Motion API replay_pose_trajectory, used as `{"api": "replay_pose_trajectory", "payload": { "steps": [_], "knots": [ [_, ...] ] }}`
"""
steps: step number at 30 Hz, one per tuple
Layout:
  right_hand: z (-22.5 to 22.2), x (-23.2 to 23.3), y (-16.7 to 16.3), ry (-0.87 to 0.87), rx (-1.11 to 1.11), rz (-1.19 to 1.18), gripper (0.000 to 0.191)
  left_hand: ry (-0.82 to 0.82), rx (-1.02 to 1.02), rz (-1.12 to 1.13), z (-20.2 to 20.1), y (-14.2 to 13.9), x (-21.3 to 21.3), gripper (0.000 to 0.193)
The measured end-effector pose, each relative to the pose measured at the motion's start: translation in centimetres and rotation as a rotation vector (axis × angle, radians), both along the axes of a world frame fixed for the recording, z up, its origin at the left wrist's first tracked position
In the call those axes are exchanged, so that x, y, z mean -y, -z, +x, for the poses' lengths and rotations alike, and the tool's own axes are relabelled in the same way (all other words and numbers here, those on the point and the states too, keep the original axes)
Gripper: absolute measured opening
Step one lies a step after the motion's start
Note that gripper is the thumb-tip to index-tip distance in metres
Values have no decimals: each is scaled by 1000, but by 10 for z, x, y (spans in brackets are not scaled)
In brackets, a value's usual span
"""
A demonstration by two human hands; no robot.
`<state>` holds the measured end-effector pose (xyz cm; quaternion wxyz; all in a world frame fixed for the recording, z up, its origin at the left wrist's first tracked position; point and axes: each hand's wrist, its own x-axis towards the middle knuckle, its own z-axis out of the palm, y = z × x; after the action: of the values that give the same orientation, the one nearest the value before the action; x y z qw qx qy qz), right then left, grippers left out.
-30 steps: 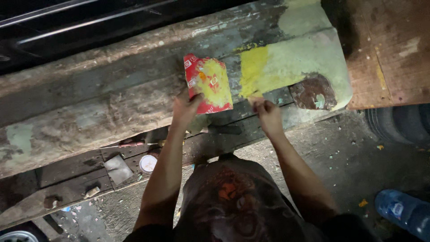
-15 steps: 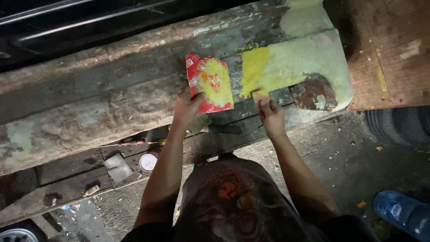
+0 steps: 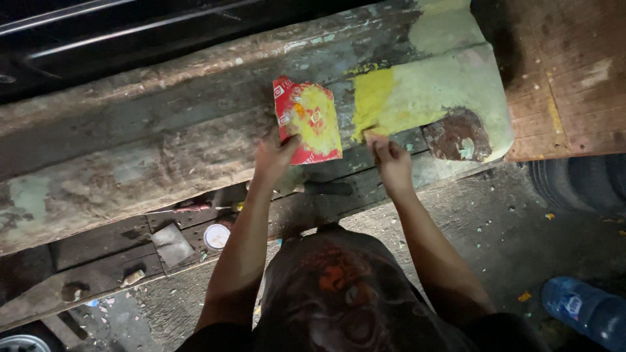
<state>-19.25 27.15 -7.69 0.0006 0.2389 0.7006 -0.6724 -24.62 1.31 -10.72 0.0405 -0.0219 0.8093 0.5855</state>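
Observation:
My left hand (image 3: 272, 156) holds a torn red cardboard piece (image 3: 309, 120) by its lower left edge; the card is smeared with yellow paste and leans against a worn, scraped panel (image 3: 130, 163). My right hand (image 3: 391, 160) has its fingers pinched on a small flat scraper (image 3: 372, 135), mostly hidden, and presses it against the lower edge of a yellow filler patch (image 3: 381, 101) on the panel. The patch runs into a pale green area (image 3: 456, 78) to the right.
A rusty brown spot (image 3: 456, 133) sits right of my right hand. A wooden board (image 3: 561, 85) stands at top right, a tyre (image 3: 587, 182) below it. A blue plastic bottle (image 3: 583, 313) lies on the ground. A white round lid (image 3: 216, 236) and a screwdriver (image 3: 195, 208) rest on the lower ledge.
My right hand has moved up and slightly left along the bottom of the yellow patch. My left hand and the card have stayed almost still.

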Motion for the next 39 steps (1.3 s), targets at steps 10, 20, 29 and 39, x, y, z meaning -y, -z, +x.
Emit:
{"api": "replay_pose_trajectory", "payload": {
  "steps": [10,20,29,39],
  "knots": [
    [8,4,0,3,-47,4,34,40,-26,13,-3,0,5,40],
    [11,9,-6,-73,66,295,35,13,-38,49,-3,0,2,34],
    [1,16,-4,-78,54,331,34,32,-41,201,-2,2,1,33],
    [10,16,-6,-46,13,237,36,39,6,25,-4,0,6,35]
  ]
}}
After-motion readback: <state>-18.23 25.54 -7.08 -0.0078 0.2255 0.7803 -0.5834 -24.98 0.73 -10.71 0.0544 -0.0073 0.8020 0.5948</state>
